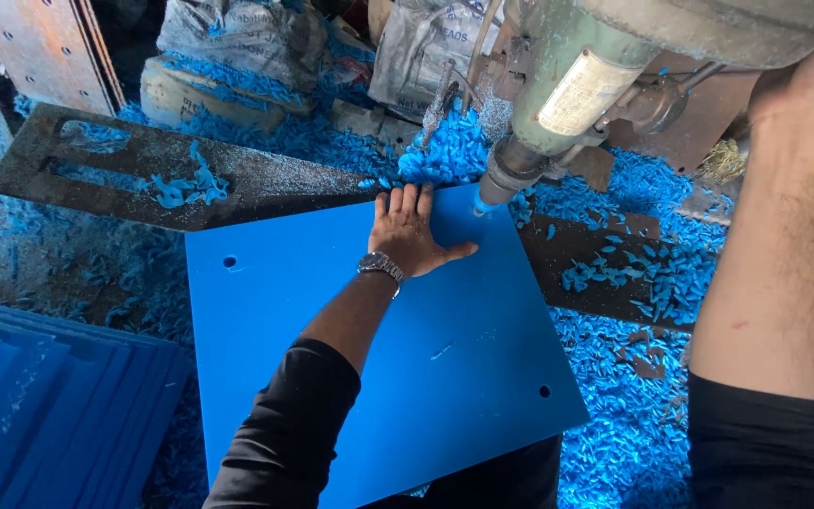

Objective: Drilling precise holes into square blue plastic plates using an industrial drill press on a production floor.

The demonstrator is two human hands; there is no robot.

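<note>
We find one blue sheet (332, 377) flat on the steel bed (266, 184), under the drill (558, 104), whose bit meets its far corner. Two drilled holes (229, 261) show in it. A stack of like sheets (40, 415) lies at left, count unclear. Our left hand (412, 231) presses on the sheet's far edge, fingers together, thumb splayed. Our right hand (803, 85) is raised beside the drill; its grip is hidden. Blue shavings (633, 443) lie all round.
</note>
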